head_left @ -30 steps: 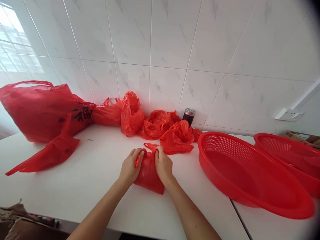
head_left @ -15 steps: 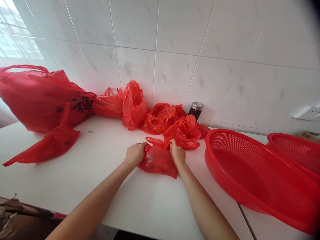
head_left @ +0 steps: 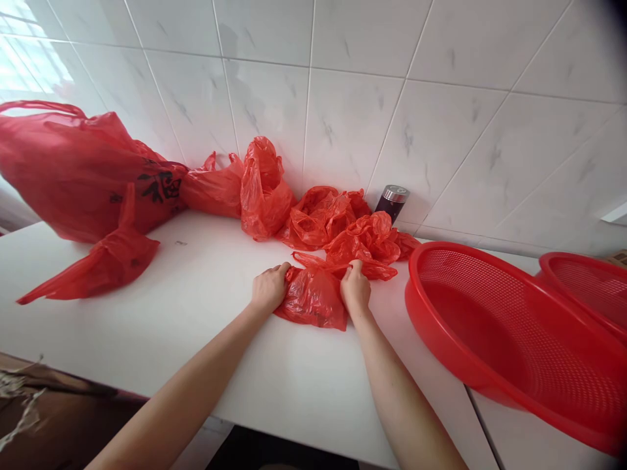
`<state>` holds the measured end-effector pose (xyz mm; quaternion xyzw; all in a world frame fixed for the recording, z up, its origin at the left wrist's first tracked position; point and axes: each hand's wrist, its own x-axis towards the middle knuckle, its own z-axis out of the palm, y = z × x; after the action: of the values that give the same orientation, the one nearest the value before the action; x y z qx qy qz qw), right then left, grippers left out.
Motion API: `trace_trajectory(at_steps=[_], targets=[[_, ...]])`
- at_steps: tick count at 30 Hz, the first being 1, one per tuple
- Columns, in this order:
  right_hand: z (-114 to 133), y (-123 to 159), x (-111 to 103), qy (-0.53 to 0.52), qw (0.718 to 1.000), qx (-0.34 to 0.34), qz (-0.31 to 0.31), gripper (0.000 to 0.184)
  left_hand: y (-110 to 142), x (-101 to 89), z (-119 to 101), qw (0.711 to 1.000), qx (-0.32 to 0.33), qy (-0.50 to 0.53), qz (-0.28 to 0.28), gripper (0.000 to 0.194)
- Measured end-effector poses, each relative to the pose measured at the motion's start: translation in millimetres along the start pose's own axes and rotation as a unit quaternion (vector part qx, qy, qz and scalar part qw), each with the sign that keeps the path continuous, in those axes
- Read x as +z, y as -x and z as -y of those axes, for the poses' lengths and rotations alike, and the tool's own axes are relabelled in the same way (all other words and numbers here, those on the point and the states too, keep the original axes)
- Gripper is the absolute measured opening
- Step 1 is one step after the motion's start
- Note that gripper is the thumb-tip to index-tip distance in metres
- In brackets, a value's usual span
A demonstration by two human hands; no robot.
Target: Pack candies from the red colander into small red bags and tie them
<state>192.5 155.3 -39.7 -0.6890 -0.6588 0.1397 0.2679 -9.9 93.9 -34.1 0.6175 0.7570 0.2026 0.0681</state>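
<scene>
A small red plastic bag (head_left: pixel 314 298) lies on the white table (head_left: pixel 196 346) between my hands, its contents hidden by the film. My left hand (head_left: pixel 270 287) is closed on its upper left corner. On the other side, my right hand (head_left: pixel 355 286) grips the upper right part, thumb and fingers pinched together. A loose handle loop of the bag shows behind, between the two hands. Just beyond lie crumpled red plastic bags (head_left: pixel 365 238), close to my right hand.
A red perforated basket (head_left: pixel 490 333) stands at the right, a second red basket (head_left: pixel 588 287) behind it. A dark jar with a silver lid (head_left: pixel 392 201) is by the tiled wall. Left are a big filled red bag (head_left: pixel 83 176) and a small knotted one (head_left: pixel 105 264).
My hands have drawn slightly farther apart, and the bag's film looks looser and more wrinkled between them. The camera view has tilted down a little.
</scene>
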Motion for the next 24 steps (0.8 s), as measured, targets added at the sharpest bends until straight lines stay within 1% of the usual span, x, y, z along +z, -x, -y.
trace_trajectory(at_steps=[4, 7, 9, 11, 13, 14, 15, 17, 19, 20, 21, 22, 23, 24], targets=[[-3, -1, -8, -0.088, 0.996, 0.022, -0.019, 0.034, 1, -11.7, 4, 0.995, -0.048, 0.077, -0.032, 0.028], [-5, 3, -10, -0.161, 0.987, 0.018, -0.014, 0.034, 15, -25.0, 8, 0.983, -0.069, 0.161, -0.049, 0.038], [-6, 7, -9, -0.206, 0.978, 0.008, -0.011, 0.034, 30, -33.2, 10, 0.973, -0.069, 0.218, -0.039, 0.046], [-8, 11, -10, -0.247, 0.969, -0.007, -0.013, 0.033, 46, -42.1, 14, 0.962, -0.067, 0.264, -0.013, 0.051], [-9, 14, -14, -0.283, 0.959, -0.026, -0.022, 0.032, 59, -53.3, 18, 0.954, -0.062, 0.292, 0.014, 0.053], [-9, 16, -17, -0.299, 0.953, -0.034, -0.032, 0.033, 62, -59.7, 21, 0.952, -0.060, 0.299, 0.016, 0.052], [-9, 17, -20, -0.315, 0.947, -0.041, -0.043, 0.033, 64, -66.4, 22, 0.953, -0.059, 0.298, 0.006, 0.050], [-7, 21, -26, -0.347, 0.934, -0.056, -0.061, 0.034, 65, -77.9, 20, 0.957, -0.053, 0.280, -0.048, 0.044], [-3, 25, -29, -0.380, 0.920, -0.073, -0.059, 0.034, 62, -83.0, 9, 0.963, -0.019, 0.248, -0.104, 0.041], [0, 26, -30, -0.395, 0.913, -0.081, -0.052, 0.033, 60, -82.2, 0, 0.967, 0.013, 0.229, -0.114, 0.040], [2, 28, -30, -0.409, 0.907, -0.089, -0.044, 0.033, 57, -79.3, -10, 0.970, 0.054, 0.211, -0.103, 0.039], [4, 29, -30, -0.423, 0.900, -0.094, -0.038, 0.033, 54, -74.9, -20, 0.974, 0.097, 0.192, -0.078, 0.040], [5, 30, -29, -0.440, 0.892, -0.093, -0.033, 0.033, 50, -69.8, -29, 0.976, 0.140, 0.164, -0.036, 0.041], [5, 30, -28, -0.461, 0.883, -0.087, -0.028, 0.032, 46, -65.1, -36, 0.976, 0.163, 0.141, 0.003, 0.040]])
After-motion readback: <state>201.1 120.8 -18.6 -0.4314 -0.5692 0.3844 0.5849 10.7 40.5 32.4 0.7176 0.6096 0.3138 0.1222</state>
